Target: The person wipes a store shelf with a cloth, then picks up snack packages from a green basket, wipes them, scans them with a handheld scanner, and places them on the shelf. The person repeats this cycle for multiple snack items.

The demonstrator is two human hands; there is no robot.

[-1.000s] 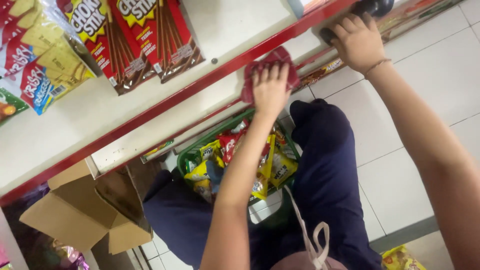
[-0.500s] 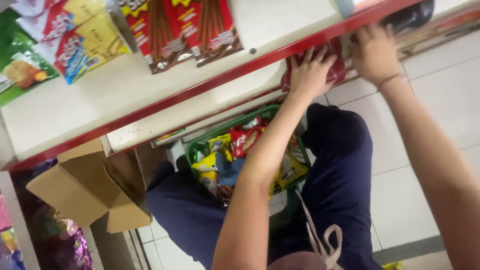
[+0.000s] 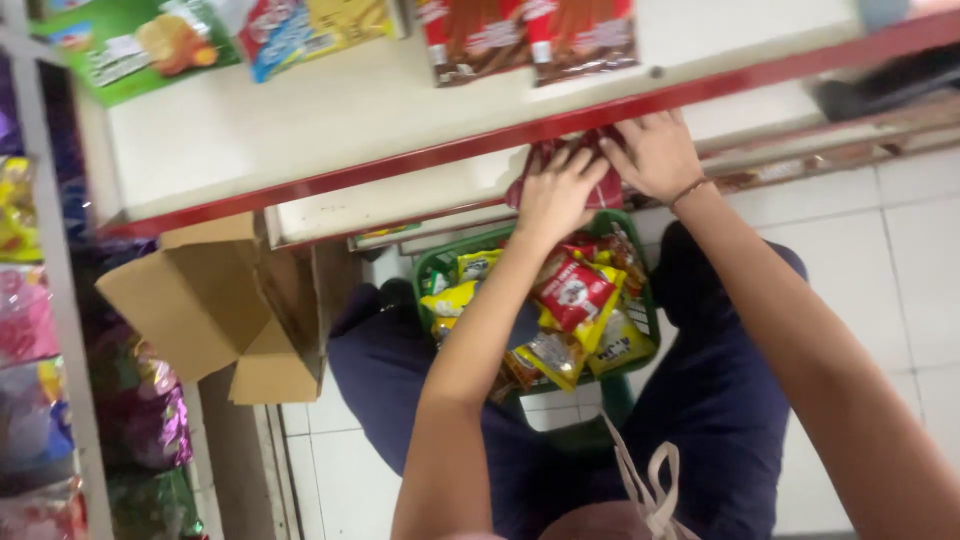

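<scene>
My left hand and my right hand meet at the front of a white lower shelf, both closed on a crumpled red cloth. A thin band circles my right wrist. The fingers cover most of the cloth. Just above the hands runs the red front edge of the upper white shelf. Below my arms, between my dark-trousered legs, a green basket holds several snack packets in red and yellow.
Red, green and yellow snack packs lie on the upper shelf. An open cardboard box sits at the left by a rack of shiny bagged goods. White floor tiles lie to the right. A dark object rests at the shelf's right end.
My right hand left the dark object at the shelf's right end and joined my left hand on the red cloth. The view swung so the shelf runs more level.
</scene>
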